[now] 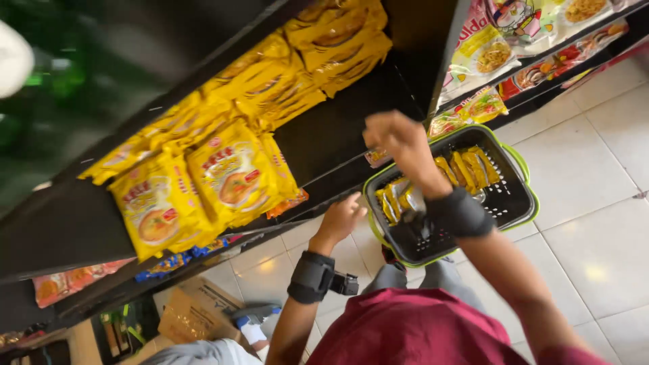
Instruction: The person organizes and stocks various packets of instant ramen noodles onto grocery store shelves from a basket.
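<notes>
My right hand [399, 138] is raised in front of the dark shelf [338, 145], fingers curled into a fist with nothing visible in it. Below it sits a black basket with a green rim [524, 223], holding several yellow noodle packets [466, 169]. My left hand [341, 217] is lower, at the basket's left edge near the shelf's front lip; whether it grips the rim is unclear. Both wrists wear black bands. Large yellow noodle packs [226, 172] lie stacked on the shelf to the left of my hands.
More yellow packs [338, 40] fill the back of the shelf. A neighbouring shelf unit [534, 34] holds pink and red packets. White floor tiles [595, 176] lie to the right. A cardboard box [196, 312] lies on the floor at lower left.
</notes>
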